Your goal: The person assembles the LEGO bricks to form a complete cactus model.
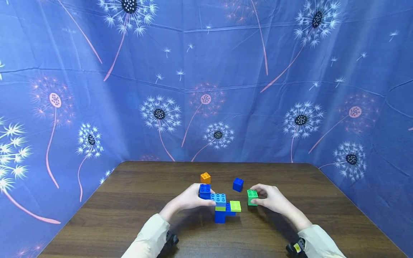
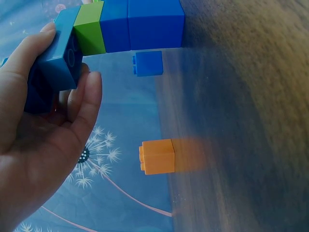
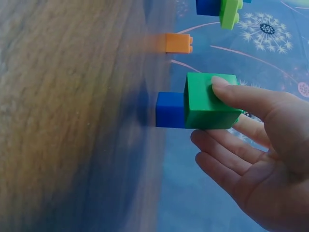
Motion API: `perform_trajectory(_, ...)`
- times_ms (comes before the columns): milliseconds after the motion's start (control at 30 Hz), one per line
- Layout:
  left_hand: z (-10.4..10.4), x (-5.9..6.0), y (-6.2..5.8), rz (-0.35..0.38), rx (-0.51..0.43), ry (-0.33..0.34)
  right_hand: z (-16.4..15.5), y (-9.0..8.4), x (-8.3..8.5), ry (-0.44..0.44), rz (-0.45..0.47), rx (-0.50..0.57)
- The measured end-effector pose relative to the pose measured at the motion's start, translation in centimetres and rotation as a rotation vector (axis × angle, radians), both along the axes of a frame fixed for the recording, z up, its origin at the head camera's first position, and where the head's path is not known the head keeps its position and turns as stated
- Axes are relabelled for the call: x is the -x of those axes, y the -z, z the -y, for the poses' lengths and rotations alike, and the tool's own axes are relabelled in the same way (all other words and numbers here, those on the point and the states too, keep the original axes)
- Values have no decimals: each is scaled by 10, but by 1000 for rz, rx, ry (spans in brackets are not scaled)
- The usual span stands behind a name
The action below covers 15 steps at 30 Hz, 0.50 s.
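My left hand (image 1: 190, 197) grips the left side of a stack of toy building bricks, its thumb along the light blue brick (image 1: 218, 199). A dark blue brick (image 1: 204, 191) tops the stack's left end, within the hand's grasp. Below the light blue brick come a lime layer, a dark blue brick (image 1: 220, 216) at the base, and a lime brick (image 1: 235, 206) sticking out to the right. My right hand (image 1: 273, 199) pinches a green brick (image 1: 252, 197) between thumb and fingers, to the right of the stack. In the right wrist view the green brick (image 3: 211, 101) overlaps a blue one.
On the brown wooden table (image 1: 155, 175), a loose orange brick (image 1: 205, 178) stands behind the left hand. A loose dark blue brick (image 1: 238, 184) sits behind the gap between the hands. A blue dandelion-print cloth (image 1: 180, 89) hangs behind the table and along its sides.
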<state>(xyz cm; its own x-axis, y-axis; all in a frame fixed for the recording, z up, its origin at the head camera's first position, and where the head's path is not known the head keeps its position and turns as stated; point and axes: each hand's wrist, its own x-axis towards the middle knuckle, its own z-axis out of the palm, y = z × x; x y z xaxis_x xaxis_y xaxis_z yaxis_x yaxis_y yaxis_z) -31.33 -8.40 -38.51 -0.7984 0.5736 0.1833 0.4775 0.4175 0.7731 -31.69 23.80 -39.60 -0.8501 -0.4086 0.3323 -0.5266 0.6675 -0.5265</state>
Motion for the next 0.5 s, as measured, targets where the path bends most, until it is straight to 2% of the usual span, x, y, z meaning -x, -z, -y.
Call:
perform_trajectory(167, -1, -4, -2, 14, 4, -17, 4, -7, -6, -17, 12, -4)
perform_trajectory(333, -2, -20, -21, 7, -7, -13, 10, -12, -11, -17, -1, -5)
perform_trajectory(500, -2, -20, -19, 1, -5, -15, 15, -15, -17, -39, -49, 16)
